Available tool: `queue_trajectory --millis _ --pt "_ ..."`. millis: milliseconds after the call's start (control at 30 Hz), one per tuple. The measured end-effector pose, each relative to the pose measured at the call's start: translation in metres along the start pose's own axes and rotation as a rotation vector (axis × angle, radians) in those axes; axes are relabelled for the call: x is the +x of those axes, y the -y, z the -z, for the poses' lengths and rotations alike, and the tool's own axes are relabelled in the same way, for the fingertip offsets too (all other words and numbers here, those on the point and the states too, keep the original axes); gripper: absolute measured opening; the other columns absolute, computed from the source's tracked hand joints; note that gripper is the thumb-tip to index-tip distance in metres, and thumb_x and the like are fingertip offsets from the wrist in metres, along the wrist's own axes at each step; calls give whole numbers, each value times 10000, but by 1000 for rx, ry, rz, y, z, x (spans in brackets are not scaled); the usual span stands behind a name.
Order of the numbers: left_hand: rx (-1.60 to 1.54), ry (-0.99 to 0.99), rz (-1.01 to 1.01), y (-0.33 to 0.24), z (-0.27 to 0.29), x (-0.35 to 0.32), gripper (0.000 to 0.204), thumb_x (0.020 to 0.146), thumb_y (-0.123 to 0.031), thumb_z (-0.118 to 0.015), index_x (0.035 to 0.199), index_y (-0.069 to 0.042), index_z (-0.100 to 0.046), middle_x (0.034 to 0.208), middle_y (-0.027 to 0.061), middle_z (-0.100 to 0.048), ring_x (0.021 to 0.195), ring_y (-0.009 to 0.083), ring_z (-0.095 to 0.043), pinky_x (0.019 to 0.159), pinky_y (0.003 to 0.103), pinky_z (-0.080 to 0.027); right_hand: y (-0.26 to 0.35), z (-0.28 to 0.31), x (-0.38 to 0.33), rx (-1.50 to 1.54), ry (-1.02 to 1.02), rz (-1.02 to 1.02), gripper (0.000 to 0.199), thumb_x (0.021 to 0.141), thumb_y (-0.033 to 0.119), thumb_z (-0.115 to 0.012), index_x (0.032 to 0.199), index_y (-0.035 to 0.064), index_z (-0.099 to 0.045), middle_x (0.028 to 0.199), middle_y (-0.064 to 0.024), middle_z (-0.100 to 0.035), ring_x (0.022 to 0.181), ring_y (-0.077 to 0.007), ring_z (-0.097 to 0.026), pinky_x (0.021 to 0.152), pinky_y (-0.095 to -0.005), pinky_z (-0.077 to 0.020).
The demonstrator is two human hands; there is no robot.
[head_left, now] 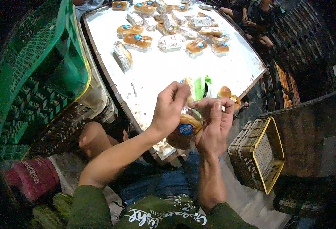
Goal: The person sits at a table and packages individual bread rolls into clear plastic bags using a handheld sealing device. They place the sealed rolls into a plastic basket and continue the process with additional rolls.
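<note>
Both hands are at the near end of the white table (pixel 149 72), closed on a bagged bread roll (pixel 194 121) with a round blue sticker. My left hand (pixel 170 108) pinches the upper part of the clear bag, its fingertips partly hidden. Around the bag's side, my right hand (pixel 215 128) has its fingers curled and thumb raised. Just beyond the hands is a bright green object (pixel 200 87), partly covered by them; its kind is unclear. Golden buns (pixel 224 91) rest on the table to the right of my right hand.
Several bagged bread rolls (pixel 171 42) are spread over the table's far half. Green and yellow-rimmed crates (pixel 76 82) are stacked at the left. A yellow-rimmed crate (pixel 257 156) sits on the floor at right. Another person (pixel 257 13) is at the far right.
</note>
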State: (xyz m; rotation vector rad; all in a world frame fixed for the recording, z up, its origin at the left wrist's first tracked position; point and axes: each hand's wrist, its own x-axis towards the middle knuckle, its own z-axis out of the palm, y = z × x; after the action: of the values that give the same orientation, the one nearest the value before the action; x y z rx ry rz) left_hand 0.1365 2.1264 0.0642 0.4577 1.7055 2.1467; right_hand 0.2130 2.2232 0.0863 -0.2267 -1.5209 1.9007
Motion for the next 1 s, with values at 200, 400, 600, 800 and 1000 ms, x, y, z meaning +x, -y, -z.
queue_trajectory --millis 200,400,600,800,1000 --pt "211 -155 -368 11 -22 -24 267 941 -230 -622 1066 5 -598 984 168 -584 955 286 -563 852 361 -463 -7 2 10 -101 50 52 191 1013 204 -502 1066 22 -476 1063 -174 -664 993 -231 -639 893 -330 -494" --pt "-121 -201 13 20 -17 -13 281 961 -259 -599 928 13 -665 870 142 -639 837 252 -624 754 340 -489 -16 -14 -15 -792 48 268 359 983 169 -545 1252 -64 -492 1240 -172 -576 1086 -270 -589 963 -348 -442" --pt "119 -223 -340 34 3 8 434 928 -348 -642 1184 -13 -539 846 115 -571 819 227 -589 772 329 -487 -12 -4 6 -769 198 38 214 932 90 -615 1129 8 -606 985 -134 -641 938 -227 -609 844 -343 -481" --pt "158 -161 -228 25 -6 7 325 882 -295 -709 977 -8 -590 921 107 -536 804 196 -556 742 316 -484 -11 8 -1 -1156 136 336 115 879 70 -653 981 27 -625 922 -95 -588 956 -279 -550 873 -432 -421" --pt "63 -30 -1 31 -11 1 265 830 -118 -732 977 -20 -534 792 20 -476 748 112 -491 666 251 -432 -22 6 -10 -736 -40 120 138 902 28 -575 1031 4 -535 1124 -130 -529 1020 -254 -526 929 -383 -408"
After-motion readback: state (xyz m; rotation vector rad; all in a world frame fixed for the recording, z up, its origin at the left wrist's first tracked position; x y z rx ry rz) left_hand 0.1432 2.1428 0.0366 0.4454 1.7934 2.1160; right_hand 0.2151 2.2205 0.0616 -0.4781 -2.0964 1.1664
